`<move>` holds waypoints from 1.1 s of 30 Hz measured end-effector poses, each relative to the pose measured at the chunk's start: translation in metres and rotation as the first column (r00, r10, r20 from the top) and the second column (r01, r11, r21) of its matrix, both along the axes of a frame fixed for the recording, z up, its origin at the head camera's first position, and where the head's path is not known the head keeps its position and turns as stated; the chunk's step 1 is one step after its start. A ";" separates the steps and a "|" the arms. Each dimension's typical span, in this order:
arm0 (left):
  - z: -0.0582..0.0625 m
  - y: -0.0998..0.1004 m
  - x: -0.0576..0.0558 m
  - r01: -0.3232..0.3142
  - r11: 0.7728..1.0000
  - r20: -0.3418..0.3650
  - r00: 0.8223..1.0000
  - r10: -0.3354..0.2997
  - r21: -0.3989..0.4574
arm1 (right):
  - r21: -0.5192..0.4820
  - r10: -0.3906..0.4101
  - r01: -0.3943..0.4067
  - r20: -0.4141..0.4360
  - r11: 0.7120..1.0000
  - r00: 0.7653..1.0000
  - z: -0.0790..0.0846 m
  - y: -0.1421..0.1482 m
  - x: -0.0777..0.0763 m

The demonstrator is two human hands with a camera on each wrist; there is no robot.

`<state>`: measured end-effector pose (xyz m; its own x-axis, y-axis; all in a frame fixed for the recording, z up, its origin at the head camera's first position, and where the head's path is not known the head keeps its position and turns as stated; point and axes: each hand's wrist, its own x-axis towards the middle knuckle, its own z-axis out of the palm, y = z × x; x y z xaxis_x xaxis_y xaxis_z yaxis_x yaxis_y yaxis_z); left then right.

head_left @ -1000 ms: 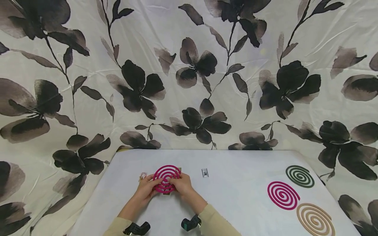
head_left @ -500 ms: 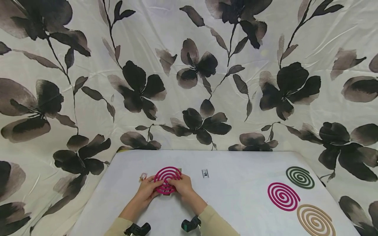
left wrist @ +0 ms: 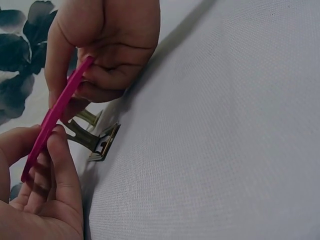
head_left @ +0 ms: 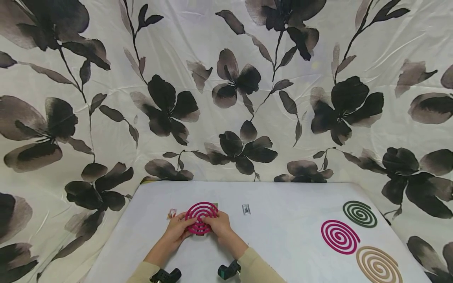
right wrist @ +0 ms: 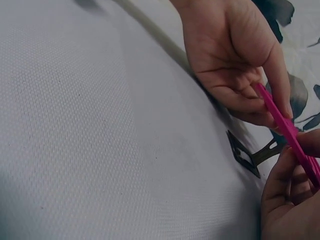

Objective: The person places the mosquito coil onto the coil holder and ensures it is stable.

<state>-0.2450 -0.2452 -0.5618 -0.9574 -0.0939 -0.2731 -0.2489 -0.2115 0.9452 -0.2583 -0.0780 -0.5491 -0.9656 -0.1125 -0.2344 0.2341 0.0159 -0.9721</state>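
Both hands hold a pink mosquito coil point(head_left: 201, 205) at the left middle of the table. The left hand point(head_left: 175, 228) pinches its left side, thumb on the front face; the right hand point(head_left: 221, 226) pinches the right side likewise, with the thumbs close together near its centre. Edge-on in the left wrist view, the coil point(left wrist: 59, 107) is tilted, with fingers curled behind it. Just beside it is a small metal coil stand point(left wrist: 103, 142) with a square base and an arm reaching toward the coil. The right wrist view also shows this stand point(right wrist: 245, 155).
To the right lie a green coil point(head_left: 360, 214), another pink coil point(head_left: 339, 236) and a tan coil point(head_left: 379, 264). A small metal stand point(head_left: 246, 209) lies right of the hands, and a small red-and-gold piece point(head_left: 172, 213) left of them. Floral cloth point(head_left: 226, 118) hangs behind the table.
The head view has shifted slightly, so everything sits a little lower in the picture. Both hands keep their grip on the pink coil, with hardly any movement.
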 end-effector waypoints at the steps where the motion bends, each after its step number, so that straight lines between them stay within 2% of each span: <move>1: 0.000 0.000 0.000 0.001 1.000 0.002 1.000 -0.001 -0.003 | -0.003 -0.001 0.001 -0.004 1.000 1.000 0.000 0.000 0.000; 11: 0.002 0.000 0.001 0.016 1.000 0.020 1.000 -0.016 -0.020 | -0.019 -0.002 0.002 -0.021 1.000 1.000 -0.006 -0.002 -0.001; 24: 0.001 0.000 0.001 0.047 0.998 0.053 0.998 -0.045 -0.034 | 0.045 0.003 -0.003 -0.001 0.999 1.000 -0.006 -0.001 -0.001; 33: 0.001 0.003 -0.001 0.030 0.997 0.042 0.999 -0.027 -0.067 | 0.054 0.003 -0.002 -0.018 0.999 1.000 -0.006 -0.001 -0.003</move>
